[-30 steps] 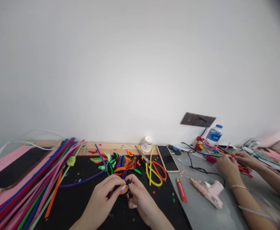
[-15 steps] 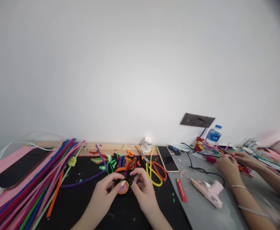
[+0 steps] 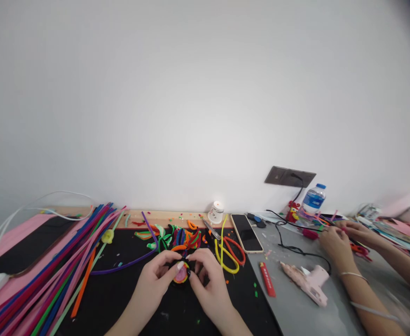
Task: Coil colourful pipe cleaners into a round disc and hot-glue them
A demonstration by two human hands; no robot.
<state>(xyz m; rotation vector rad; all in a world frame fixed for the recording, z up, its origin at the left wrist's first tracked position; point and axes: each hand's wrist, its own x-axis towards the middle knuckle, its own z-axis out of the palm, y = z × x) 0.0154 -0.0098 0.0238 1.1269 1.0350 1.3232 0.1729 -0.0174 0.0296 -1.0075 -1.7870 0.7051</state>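
Observation:
Between my hands is a small round disc [image 3: 181, 275], pink in the middle with a yellow and orange fuzzy edge, seemingly coiled from pipe cleaner. My left hand [image 3: 158, 276] pinches it from the left, thumb on its face. From the right, my right hand [image 3: 210, 280] closes thumb and fingers at its upper edge; its dark-nailed thumb touches the rim. The disc is held low over the black mat [image 3: 121, 298]. Just beyond my fingertips lies a heap of bent pipe cleaners [image 3: 186, 238] in green, orange and blue. A purple pipe cleaner [image 3: 121, 267] curves left of it.
Long pipe cleaners [image 3: 68, 261] lie in a bundle at left. Scissors [image 3: 212, 229], yellow and orange loops [image 3: 233, 254], a paper cup [image 3: 215, 213] and a phone [image 3: 247, 233] stand right. Further right are a red box [image 3: 267, 280], a pink glue gun [image 3: 312, 282] and a co-worker's hands [image 3: 338, 242].
My right hand's fingers have curled in closer to the disc, and its thumb has shifted slightly down along the rim. The whole view has shifted slightly.

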